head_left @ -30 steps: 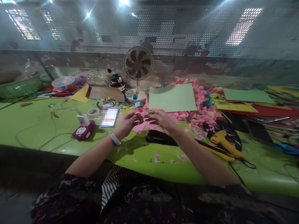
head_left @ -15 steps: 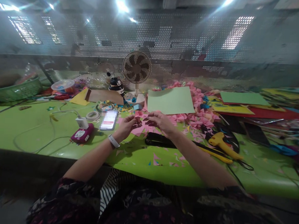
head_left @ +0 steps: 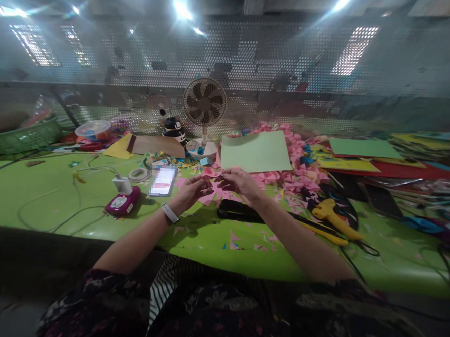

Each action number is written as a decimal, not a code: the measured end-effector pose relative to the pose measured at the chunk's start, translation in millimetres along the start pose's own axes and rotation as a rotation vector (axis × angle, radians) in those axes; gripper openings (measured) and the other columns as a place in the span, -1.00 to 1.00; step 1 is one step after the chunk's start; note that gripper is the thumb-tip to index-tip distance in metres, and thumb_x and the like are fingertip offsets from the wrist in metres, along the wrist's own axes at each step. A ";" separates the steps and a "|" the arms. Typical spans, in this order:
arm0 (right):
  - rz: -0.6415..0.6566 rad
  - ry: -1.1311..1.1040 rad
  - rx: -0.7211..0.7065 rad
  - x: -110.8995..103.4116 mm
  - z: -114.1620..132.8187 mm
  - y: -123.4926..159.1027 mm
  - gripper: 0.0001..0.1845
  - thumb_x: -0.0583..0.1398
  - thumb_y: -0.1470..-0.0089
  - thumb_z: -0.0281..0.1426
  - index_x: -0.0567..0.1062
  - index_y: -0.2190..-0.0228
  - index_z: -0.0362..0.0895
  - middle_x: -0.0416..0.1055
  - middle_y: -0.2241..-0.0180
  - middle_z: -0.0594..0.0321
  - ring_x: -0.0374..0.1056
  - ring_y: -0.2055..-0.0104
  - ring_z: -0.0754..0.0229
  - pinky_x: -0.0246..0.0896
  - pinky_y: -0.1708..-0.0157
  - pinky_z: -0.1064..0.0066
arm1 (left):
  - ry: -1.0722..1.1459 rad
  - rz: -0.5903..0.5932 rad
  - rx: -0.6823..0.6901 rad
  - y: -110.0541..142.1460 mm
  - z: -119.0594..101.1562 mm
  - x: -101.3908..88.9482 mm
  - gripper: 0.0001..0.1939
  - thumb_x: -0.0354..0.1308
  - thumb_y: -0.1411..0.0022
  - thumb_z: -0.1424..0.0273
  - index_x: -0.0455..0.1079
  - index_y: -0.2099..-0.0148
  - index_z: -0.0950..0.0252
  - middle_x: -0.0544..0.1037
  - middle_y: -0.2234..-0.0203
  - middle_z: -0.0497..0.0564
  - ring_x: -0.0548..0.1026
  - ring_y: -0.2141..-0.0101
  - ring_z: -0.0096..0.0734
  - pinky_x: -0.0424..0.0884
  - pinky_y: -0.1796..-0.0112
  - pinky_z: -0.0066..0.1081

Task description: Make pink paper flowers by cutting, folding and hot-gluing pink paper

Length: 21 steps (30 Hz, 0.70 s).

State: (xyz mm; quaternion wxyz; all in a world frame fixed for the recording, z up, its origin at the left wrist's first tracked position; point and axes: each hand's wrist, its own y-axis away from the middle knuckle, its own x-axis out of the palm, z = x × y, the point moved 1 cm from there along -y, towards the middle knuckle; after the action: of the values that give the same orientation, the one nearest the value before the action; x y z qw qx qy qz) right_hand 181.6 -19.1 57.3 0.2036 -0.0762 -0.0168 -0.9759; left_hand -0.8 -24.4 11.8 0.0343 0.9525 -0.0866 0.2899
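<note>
My left hand (head_left: 191, 193), with a pale watch band on its wrist, is closed in a pinch on a small folded pink paper piece (head_left: 209, 172). From the other side, my right hand (head_left: 241, 185) reaches the same piece with bent fingers, thumb and fingertips close together at its edge. Pink paper scraps (head_left: 207, 199) lie on the table under both hands. A long black tool (head_left: 241, 211) with yellow handles rests below my right hand and forearm. Behind the hands, a pale green sheet (head_left: 256, 152) leans on a heap of folded pink paper pieces (head_left: 298, 165).
A phone (head_left: 163, 180), a tape roll (head_left: 138, 174) and a purple socket box (head_left: 122, 202) with a plugged-in charger stand left. The fan (head_left: 205, 102) is at the back. A yellow glue gun (head_left: 335, 218) and a dark phone (head_left: 382, 201) lie right. Cables cross the green table (head_left: 58, 180).
The view has shifted very slightly. Both hands stay together at the pink paper piece, with only small finger movement.
</note>
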 end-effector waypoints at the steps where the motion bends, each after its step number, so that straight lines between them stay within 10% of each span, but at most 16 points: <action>1: 0.000 0.000 0.000 -0.1 0.1 0.0 -0.92 0.23 -0.13 -0.48 0.54 0.40 -0.16 0.58 0.39 0.24 0.48 0.38 0.33 0.40 0.28 0.47 | 0.002 -0.001 -0.001 -0.1 0.1 0.0 -0.86 0.37 -0.06 0.49 0.45 0.42 0.37 0.52 0.57 -0.05 0.50 0.54 -0.52 0.53 0.36 -0.44; 21: 0.027 0.018 -0.015 -0.9 -0.4 0.2 -0.83 0.19 -0.18 -0.43 0.58 0.40 -0.17 0.59 0.37 0.18 0.47 0.37 0.33 0.39 0.30 0.49 | -0.031 0.020 -0.004 -2.6 4.3 -5.1 -0.81 0.42 -0.02 0.43 0.47 0.37 0.37 0.54 0.54 -0.03 0.52 0.51 -0.50 0.54 0.32 -0.40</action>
State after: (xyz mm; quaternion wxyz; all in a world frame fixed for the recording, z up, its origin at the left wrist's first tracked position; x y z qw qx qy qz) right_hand 182.4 -19.0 56.8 0.2161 -0.0693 -0.0068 -0.9739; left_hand -2.1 -21.6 5.3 0.0319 0.9560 -0.0971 0.2751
